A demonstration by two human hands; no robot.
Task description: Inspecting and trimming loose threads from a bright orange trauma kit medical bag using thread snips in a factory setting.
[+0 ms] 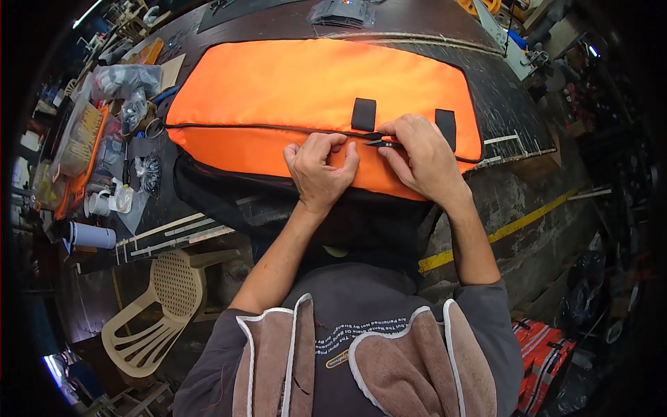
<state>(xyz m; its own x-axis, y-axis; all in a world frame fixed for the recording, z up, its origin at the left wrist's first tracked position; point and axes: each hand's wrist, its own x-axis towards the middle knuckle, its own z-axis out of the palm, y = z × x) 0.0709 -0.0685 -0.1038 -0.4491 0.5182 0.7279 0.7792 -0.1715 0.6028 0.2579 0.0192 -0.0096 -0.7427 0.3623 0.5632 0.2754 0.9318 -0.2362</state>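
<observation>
A large orange fabric bag (306,83) with black piped edges and two black strap loops (364,114) lies across the dark table. My right hand (422,158) is closed round small black thread snips (382,140), their blades pointing left at the black seam below the nearer loop. Just left of the blades, my left hand (321,170) is in a pinch over the same seam. Whatever lies between its fingertips, perhaps a thread, is too small to make out. Black fabric (222,198) hangs from the bag's near side over the table edge.
To the left stand clear plastic bins (82,135), a white cup (93,235) and assorted small tools. A beige plastic chair (170,292) is at the lower left. Stacked grey pieces (342,12) lie at the table's far side. An orange-red bundle (543,361) sits at the lower right.
</observation>
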